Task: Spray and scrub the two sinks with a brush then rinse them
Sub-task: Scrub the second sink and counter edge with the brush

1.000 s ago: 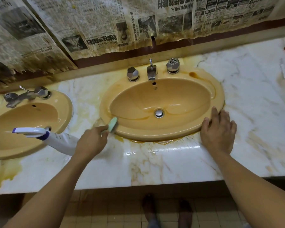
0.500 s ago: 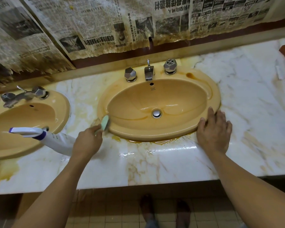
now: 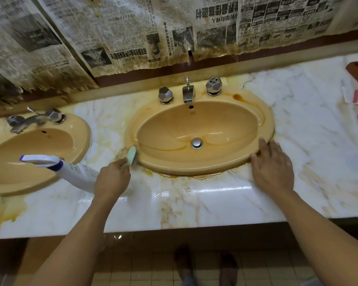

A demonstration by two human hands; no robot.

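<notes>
L hand (image 3: 112,179) – fingers curled tight round the brush (image 3: 131,155). Its mint head sits tilted on edge against the near-left rim of the R sink (image 3: 266,122), where rim meets counter (image 3: 194,205). Judged: the edge-on hold gets bristles into the seam, where brown grime collects.

R hand (image 3: 272,167) holds nothing – fingers straight, palm down, flat on the counter with tips touching the sink's near-right rim. Prob. a brace, so the body can lean into the scrub.

The bottle (image 3: 74,172) lies on its side betw. the two sinks, nozzle over the L sink (image 3: 82,129) rim, base hidden behind the L hand. Judged: parked within reach for a re-spray.

R sink bowl is wet, with brown streaks round the drain (image 3: 196,143). A brown puddle (image 3: 205,176) lies on the counter at the front rim. No flow seen at the tap (image 3: 188,93).

Step judged: scrubbing R sink rim; rinse not yet done. L sink – cannot tell if scrubbed.
</notes>
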